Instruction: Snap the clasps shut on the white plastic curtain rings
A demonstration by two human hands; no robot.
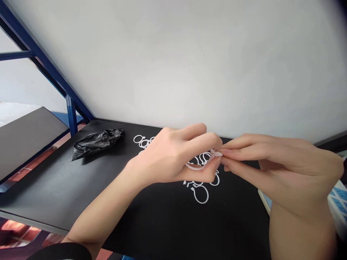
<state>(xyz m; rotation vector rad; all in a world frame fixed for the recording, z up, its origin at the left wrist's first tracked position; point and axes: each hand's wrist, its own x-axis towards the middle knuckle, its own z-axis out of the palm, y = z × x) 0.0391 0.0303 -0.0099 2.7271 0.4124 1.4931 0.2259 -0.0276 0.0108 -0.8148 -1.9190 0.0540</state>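
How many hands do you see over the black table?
2: the left hand holds a white plastic ring above the black table, and the right hand, beside it, pinches at the ring's tip. No other hands show.

Indoor work area, probably a small workshop or packing room; exact type unclear. Cues: plain black table (151,227) pushed against a bare pale wall (173,65), blue frame (51,74) along the left, looks like metal. Grey flat surface (32,141) past it, maybe a second table. Reddish tile floor (16,233) showing below. Loose white rings (201,203) and a crumpled black plastic bag (99,142) on the table, more like bench work than home.
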